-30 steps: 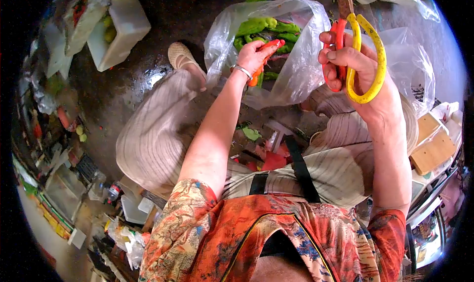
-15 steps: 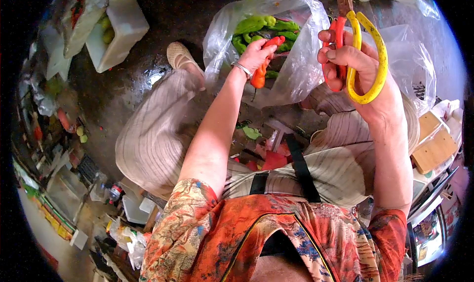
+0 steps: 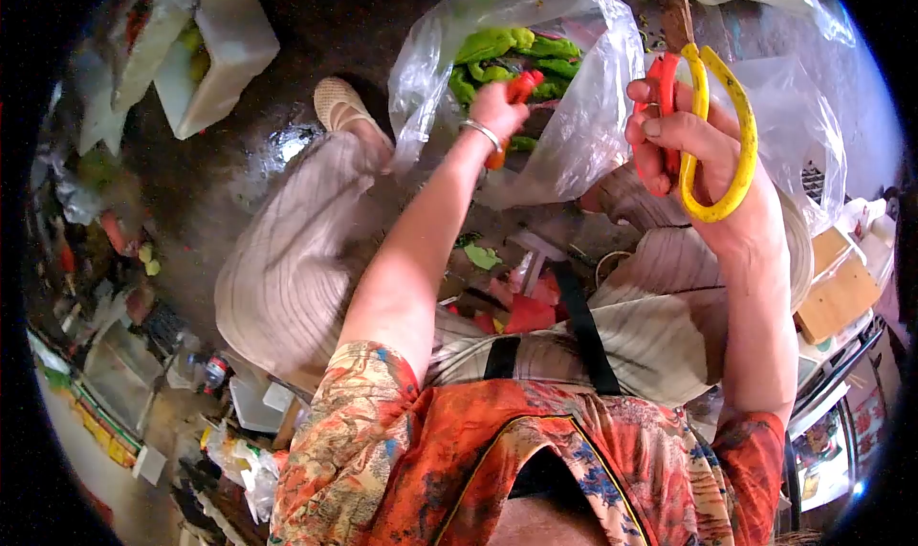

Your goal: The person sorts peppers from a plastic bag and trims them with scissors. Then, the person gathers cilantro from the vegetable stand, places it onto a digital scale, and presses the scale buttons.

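Note:
My left hand [image 3: 499, 116] is closed around a red pepper [image 3: 524, 86], one end showing beyond my fingers and an orange-red part below the hand. It hangs over an open clear plastic bag [image 3: 421, 77]. Inside the bag lie several long green peppers [image 3: 490, 43]. On the right, my right hand [image 3: 722, 144] grips a pair of scissors [image 3: 750, 144] with one yellow and one red handle loop. Their rusty blades point away from me, toward the top of the view. The scissors are apart from the pepper and the bag's contents.
A white foam box [image 3: 229, 58] stands at the upper left. Another clear plastic bag [image 3: 794, 116] lies at the right. Between my legs are a green leaf scrap [image 3: 482, 256] and red pieces [image 3: 531, 314]. A wooden block [image 3: 837, 302] sits at the right.
My left hand has turned and shifted slightly upward with the red pepper, and now covers more of it. My right hand with the scissors sits slightly lower and farther right in view.

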The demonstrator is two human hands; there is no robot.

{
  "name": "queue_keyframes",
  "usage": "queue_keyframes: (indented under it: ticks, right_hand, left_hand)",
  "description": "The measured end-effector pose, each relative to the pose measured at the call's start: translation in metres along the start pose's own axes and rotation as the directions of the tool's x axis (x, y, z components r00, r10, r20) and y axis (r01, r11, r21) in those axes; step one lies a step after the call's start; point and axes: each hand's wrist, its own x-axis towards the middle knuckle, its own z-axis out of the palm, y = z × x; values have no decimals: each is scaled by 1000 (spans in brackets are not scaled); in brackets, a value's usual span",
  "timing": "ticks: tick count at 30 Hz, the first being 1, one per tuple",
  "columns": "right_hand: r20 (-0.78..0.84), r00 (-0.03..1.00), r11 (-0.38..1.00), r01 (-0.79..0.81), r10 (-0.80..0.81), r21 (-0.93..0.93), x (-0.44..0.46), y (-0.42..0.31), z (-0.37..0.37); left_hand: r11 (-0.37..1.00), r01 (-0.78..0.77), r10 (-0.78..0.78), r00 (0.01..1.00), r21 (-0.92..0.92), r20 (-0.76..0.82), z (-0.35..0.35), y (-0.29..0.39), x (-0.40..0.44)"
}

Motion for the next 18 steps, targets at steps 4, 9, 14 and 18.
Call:
queue_keyframes:
  ticks: [4,9,14,18]
  right_hand:
    - [-52,998,1000,-16,17,12,-1,-3,10]
    - [-74,996,999,-42,42,5,3,-1,9]
    - [-64,995,996,-83,81,-24,6,-2,6]
    - [-69,990,991,-120,124,58,6,-5,4]
  left_hand:
    - [909,-179,274,937,-376,217,77,38,-38]
    - [856,-216,331,927,-470,178,92,86,-57]
    - [968,-171,110,946,185,304,66,44,-42]
    - [790,-224,81,961,570,265,56,15,-35]
